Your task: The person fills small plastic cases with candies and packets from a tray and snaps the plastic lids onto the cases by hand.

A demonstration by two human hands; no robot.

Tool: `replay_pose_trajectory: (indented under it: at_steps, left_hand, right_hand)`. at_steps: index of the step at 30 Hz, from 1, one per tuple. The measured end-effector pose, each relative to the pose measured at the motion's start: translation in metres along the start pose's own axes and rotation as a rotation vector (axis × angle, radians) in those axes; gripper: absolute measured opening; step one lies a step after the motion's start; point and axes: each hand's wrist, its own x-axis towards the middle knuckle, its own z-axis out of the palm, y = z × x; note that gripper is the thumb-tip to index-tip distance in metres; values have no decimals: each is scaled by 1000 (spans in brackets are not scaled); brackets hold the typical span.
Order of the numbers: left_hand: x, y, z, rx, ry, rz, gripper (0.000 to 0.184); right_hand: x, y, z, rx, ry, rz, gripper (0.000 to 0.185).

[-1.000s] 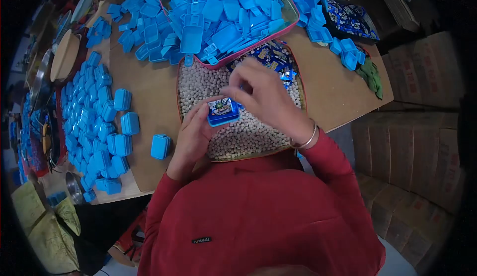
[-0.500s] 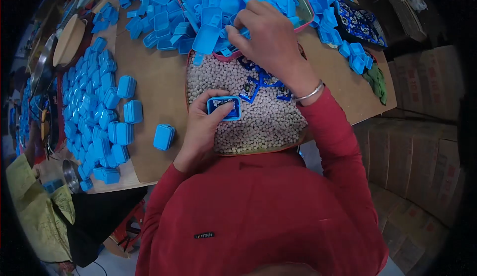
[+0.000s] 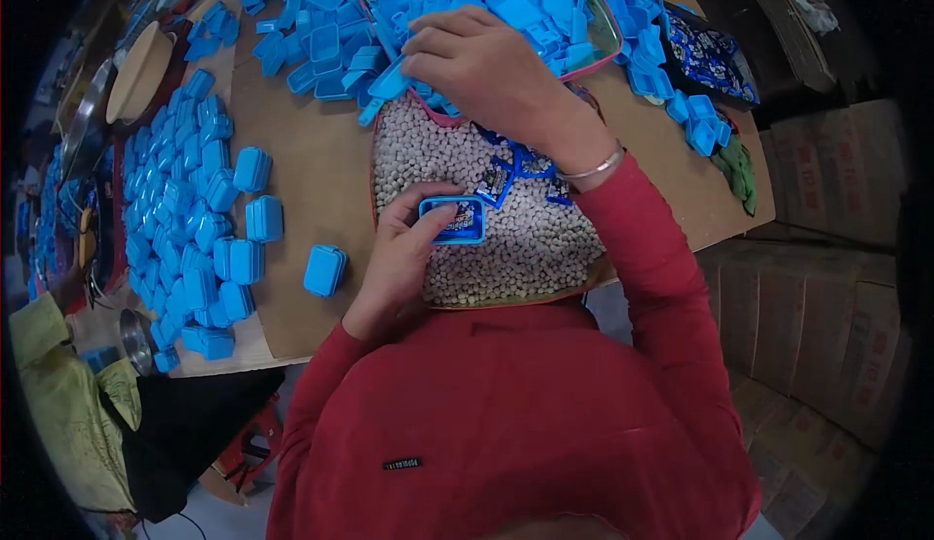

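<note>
My left hand grips an open blue box with a printed dark blue packet inside, the thumb resting on the packet. Under it lies a tray of small pale pellets, with several blue packets on the pellets. Above the tray's far end, my right hand has its fingers closed on a blue plastic piece at the near left edge of a pink-rimmed container full of blue plastic parts. The fingertips are partly hidden behind the hand.
Many closed blue boxes cover the left side, and a single one stands nearer the tray. Loose blue parts lie at the back. A green cloth is at the right edge, with cardboard cartons beyond. Yellow-green cloth shows lower left.
My right hand has moved from beside the box up to the blue parts and now holds a piece. The packet has gone down inside the box, under my left thumb.
</note>
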Motion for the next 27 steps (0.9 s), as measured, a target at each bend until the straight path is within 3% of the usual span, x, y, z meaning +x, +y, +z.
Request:
replay_pose_trajectory:
  at_steps: [2,5,7,9,14,20,21,24,27]
  left_hand:
    - [-1,7,2,-25,-19,-5,33]
    - [-2,10,3,-85,-98,39,51]
    - [-3,9,1,-75,-105,27,65]
    - [-3,6,5,-2,-71,68,62]
    - [-4,2,10,108,-55,115,56]
    - [-7,3,10,166,-103,142,52]
    - [-8,4,10,187,-111,132,52]
    - [-8,3,13,308,-149,142,52]
    - [-8,1,15,435,-154,215,53]
  right_hand:
    - [-4,-16,-27,128,88,137,20]
    - [-41,-45,-65,393,-16,598,20]
    - [-77,-56,-76,802,-377,1106,27]
    - [-129,-76,-50,886,-322,1159,34]
    - [-128,-107,-58,294,-424,911,36]
    - [-135,-97,-51,283,-340,900,29]
    - [-129,-94,-60,396,-253,949,29]
    - [-106,-92,-83,693,-97,720,30]
    - [-96,-98,-82,616,-181,534,32]
